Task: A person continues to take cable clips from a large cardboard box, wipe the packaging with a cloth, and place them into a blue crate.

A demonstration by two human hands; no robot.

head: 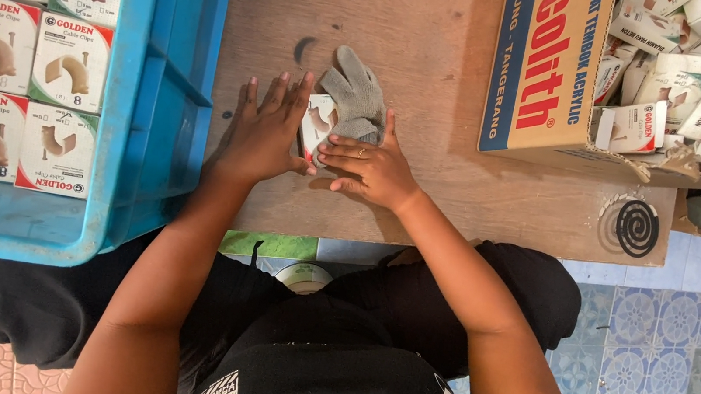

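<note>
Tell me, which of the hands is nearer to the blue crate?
The left. The left hand lies flat on the wooden board just beside the blue crate, apart from it. The right hand is farther off, by the grey glove.

Wood tabletop (439,40) w/ worn finish; patterned floor tiles (668,348), blue/green/pink.
</note>
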